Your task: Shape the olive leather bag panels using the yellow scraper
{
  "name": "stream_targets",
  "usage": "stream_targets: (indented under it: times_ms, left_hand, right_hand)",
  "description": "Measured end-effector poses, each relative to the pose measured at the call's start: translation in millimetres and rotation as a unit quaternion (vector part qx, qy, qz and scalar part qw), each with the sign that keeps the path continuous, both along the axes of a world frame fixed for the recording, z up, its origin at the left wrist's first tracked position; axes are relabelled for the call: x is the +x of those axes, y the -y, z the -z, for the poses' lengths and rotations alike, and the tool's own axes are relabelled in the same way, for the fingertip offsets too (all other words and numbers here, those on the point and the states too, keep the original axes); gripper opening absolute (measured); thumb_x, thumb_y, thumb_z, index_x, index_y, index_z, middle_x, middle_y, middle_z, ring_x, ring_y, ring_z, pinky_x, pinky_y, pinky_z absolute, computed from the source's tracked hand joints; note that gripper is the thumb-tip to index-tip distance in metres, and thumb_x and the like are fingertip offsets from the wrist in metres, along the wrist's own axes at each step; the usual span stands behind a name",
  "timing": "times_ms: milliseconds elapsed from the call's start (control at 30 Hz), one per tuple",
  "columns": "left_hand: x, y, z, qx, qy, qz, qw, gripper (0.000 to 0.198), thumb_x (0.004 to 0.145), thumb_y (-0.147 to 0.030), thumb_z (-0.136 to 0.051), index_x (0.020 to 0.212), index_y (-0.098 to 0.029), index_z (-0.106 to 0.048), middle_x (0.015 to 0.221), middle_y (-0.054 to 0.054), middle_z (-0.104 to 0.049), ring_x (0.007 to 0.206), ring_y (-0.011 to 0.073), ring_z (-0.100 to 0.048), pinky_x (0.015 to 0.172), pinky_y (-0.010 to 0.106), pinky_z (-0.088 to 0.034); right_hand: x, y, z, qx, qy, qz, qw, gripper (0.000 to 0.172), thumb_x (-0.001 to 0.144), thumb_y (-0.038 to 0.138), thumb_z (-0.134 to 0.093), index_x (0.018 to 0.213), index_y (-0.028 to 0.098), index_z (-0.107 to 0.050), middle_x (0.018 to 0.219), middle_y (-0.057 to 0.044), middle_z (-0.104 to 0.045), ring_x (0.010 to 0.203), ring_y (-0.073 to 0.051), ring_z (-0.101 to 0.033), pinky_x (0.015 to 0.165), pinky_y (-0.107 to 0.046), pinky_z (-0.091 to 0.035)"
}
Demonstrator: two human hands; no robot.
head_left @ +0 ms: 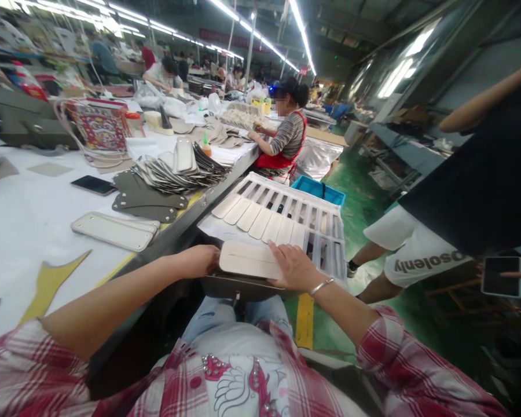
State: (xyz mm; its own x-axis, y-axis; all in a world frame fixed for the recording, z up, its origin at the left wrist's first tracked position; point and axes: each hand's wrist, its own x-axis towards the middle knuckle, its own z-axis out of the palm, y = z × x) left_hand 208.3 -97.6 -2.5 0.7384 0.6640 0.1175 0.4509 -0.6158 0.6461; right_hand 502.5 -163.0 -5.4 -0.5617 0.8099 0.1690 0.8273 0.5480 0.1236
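Note:
In front of my lap is a long cream panel (247, 259) with rounded corners and a thin line along its middle. It lies over a grey-brown leather-like piece (238, 288) with a small metal fitting at its front. My left hand (203, 260) is closed at the panel's left end, its fingertips partly hidden. My right hand (296, 265) grips the right end, with fingers over the top edge and thumb low against it. Just beyond, a row of similar cream strips (260, 220) lies overlapping on a white slatted rack (325, 223).
On the white table (35, 231) to my left are stacked panels (169, 168), cream riveted pieces (113, 229), a phone (93, 185) and a patterned bag (99, 127). A blue crate (319, 191) stands behind the rack. One co-worker (282, 133) sits ahead; another person (473, 174) stands at right.

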Motion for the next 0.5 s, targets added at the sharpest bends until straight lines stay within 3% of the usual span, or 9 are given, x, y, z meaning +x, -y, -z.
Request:
stream_targets:
  times_ms: [67,167,300,400,500]
  left_hand:
    - [-12,3,6.8,-0.007,-0.013,0.003,1.000,0.023,0.070,-0.017,-0.050,0.084,-0.019,-0.067,0.087,0.004,-0.068,0.082,0.0188,-0.061,0.076,0.025,-0.046]
    - [-28,7,19.8,-0.050,0.068,-0.118,0.989,0.031,0.079,-0.025,-0.044,0.103,-0.019,-0.062,0.100,0.004,-0.066,0.090,0.0184,-0.060,0.083,0.028,-0.045]
    - [-36,18,50.6,-0.136,0.237,-0.306,0.912,0.042,0.083,-0.039,-0.042,0.114,-0.014,-0.054,0.110,0.010,-0.062,0.103,0.0207,-0.056,0.090,0.034,-0.043]
    - [-30,31,73.5,-0.175,0.267,-0.345,0.883,0.047,0.082,-0.043,-0.045,0.119,-0.014,-0.049,0.119,0.011,-0.057,0.109,0.0207,-0.053,0.094,0.035,-0.041]
    - [-19,39,87.9,-0.185,0.231,-0.340,0.892,0.049,0.079,-0.042,-0.051,0.120,-0.015,-0.047,0.118,0.010,-0.056,0.107,0.0209,-0.054,0.095,0.035,-0.041]
  right_hand:
    - [-2,0,2.9,-0.002,0.003,0.008,1.000,0.101,0.069,0.067,-0.049,0.139,0.001,-0.017,0.104,-0.019,-0.049,0.090,-0.029,-0.045,0.081,-0.043,-0.036]
    - [-19,-6,11.4,-0.014,-0.001,0.004,1.000,0.103,0.068,0.069,-0.050,0.141,0.006,-0.014,0.106,-0.017,-0.049,0.088,-0.027,-0.046,0.078,-0.040,-0.038]
    - [-39,-14,24.5,-0.015,0.003,-0.044,0.999,0.088,0.070,0.065,-0.052,0.141,0.023,-0.021,0.116,-0.015,-0.045,0.089,-0.026,-0.046,0.076,-0.037,-0.038]
    - [-36,-14,28.4,-0.013,0.029,-0.094,0.995,0.073,0.075,0.059,-0.052,0.138,0.029,-0.030,0.115,-0.014,-0.046,0.087,-0.025,-0.047,0.074,-0.036,-0.038]
    - [-28,-12,26.9,-0.017,0.056,-0.117,0.991,0.070,0.076,0.056,-0.053,0.137,0.029,-0.032,0.109,-0.015,-0.048,0.083,-0.024,-0.048,0.071,-0.036,-0.039]
